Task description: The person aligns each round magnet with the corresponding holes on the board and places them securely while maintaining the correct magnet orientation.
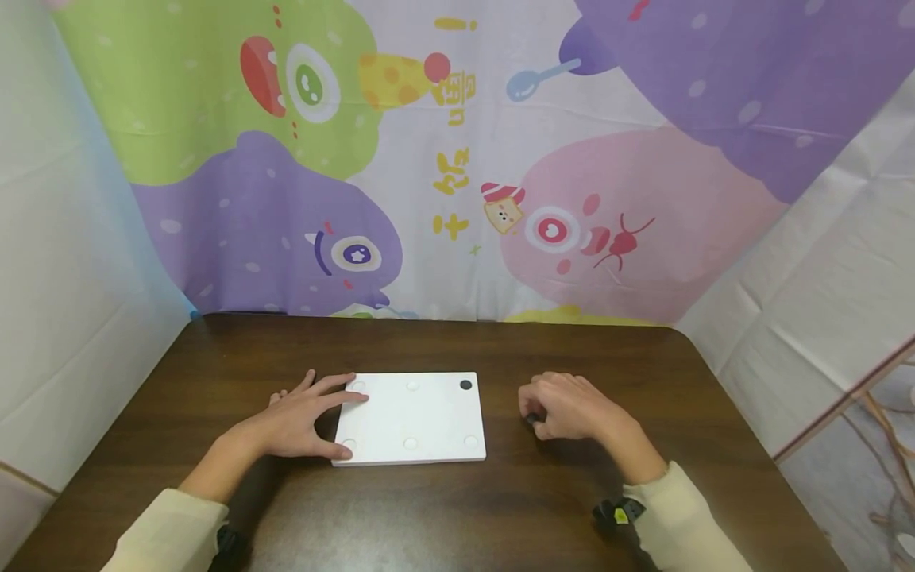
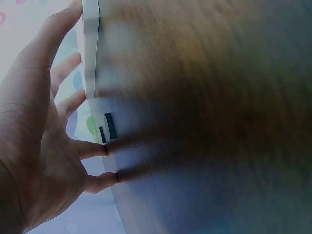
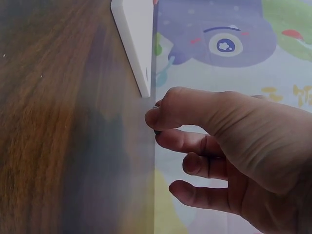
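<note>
Black piece point(image 1: 532, 418) in right hand point(image 1: 569, 406)

I see wood grain on the counter point(image 1: 400, 508), its finish smooth with a soft sheen. The board point(image 1: 418, 415) looks like smooth, matt plastic, and the black disc point(image 1: 466, 384) on it appears matt too. To me the printed backdrop point(image 1: 475, 286) seems smooth, faintly rippled cloth; the sleeves point(image 1: 689, 524) look like soft, matt fabric.
</note>
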Action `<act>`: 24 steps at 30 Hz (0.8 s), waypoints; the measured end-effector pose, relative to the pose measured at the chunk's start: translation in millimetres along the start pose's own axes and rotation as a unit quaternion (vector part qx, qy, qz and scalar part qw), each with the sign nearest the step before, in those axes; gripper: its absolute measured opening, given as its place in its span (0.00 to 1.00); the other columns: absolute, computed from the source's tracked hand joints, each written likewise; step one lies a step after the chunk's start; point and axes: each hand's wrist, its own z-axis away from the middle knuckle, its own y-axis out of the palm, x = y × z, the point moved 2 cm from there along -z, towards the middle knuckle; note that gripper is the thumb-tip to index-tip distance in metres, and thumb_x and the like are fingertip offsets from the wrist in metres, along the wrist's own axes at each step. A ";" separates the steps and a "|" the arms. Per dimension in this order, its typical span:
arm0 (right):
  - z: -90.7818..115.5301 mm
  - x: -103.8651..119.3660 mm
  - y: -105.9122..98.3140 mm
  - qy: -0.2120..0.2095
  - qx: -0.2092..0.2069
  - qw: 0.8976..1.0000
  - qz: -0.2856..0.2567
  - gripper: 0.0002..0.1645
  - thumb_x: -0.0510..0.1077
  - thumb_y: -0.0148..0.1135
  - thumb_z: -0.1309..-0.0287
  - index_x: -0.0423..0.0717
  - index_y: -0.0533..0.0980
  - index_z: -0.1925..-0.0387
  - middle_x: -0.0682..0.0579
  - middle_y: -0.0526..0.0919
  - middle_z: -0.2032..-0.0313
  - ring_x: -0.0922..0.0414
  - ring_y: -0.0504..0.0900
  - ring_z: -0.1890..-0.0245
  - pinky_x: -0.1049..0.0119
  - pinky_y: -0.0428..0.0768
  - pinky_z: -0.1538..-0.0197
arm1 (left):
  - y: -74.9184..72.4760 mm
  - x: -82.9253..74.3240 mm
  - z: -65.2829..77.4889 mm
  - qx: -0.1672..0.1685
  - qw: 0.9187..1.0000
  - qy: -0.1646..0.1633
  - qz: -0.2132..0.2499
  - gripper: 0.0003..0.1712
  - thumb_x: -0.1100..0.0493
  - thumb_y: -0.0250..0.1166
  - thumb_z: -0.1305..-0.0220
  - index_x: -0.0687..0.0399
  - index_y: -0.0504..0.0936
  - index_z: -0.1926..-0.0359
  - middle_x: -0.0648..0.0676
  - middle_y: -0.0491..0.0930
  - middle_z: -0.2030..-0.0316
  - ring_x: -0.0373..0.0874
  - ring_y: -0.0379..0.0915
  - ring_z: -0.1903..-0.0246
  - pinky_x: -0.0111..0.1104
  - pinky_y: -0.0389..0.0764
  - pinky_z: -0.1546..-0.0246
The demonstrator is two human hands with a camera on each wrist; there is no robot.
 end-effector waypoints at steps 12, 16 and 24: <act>-6.7 7.3 -0.8 0.000 0.004 1.000 -0.012 0.14 0.40 0.81 0.44 0.59 0.83 0.66 0.61 0.79 0.68 0.62 0.75 0.65 0.66 0.72 0.63 | -0.1 -0.1 -1.5 0.001 1.000 -0.001 -0.002 0.53 0.27 0.81 0.42 0.36 0.77 0.19 0.59 0.60 0.12 0.96 0.47 0.19 0.96 0.58 0.43; -10.3 9.1 0.2 0.000 0.003 1.000 -0.015 0.13 0.40 0.81 0.44 0.59 0.83 0.66 0.61 0.80 0.68 0.62 0.76 0.65 0.65 0.74 0.63 | 0.1 0.7 -2.1 0.000 1.000 0.000 -0.002 0.53 0.27 0.81 0.42 0.37 0.77 0.19 0.60 0.61 0.12 0.96 0.47 0.19 0.96 0.58 0.43; -16.4 16.3 0.0 -0.009 0.009 1.000 -0.024 0.14 0.38 0.81 0.43 0.59 0.83 0.65 0.60 0.79 0.68 0.62 0.75 0.65 0.65 0.73 0.62 | 0.9 1.3 -1.4 -0.001 1.000 0.000 -0.003 0.53 0.27 0.81 0.43 0.36 0.77 0.20 0.59 0.61 0.12 0.96 0.47 0.20 0.96 0.59 0.43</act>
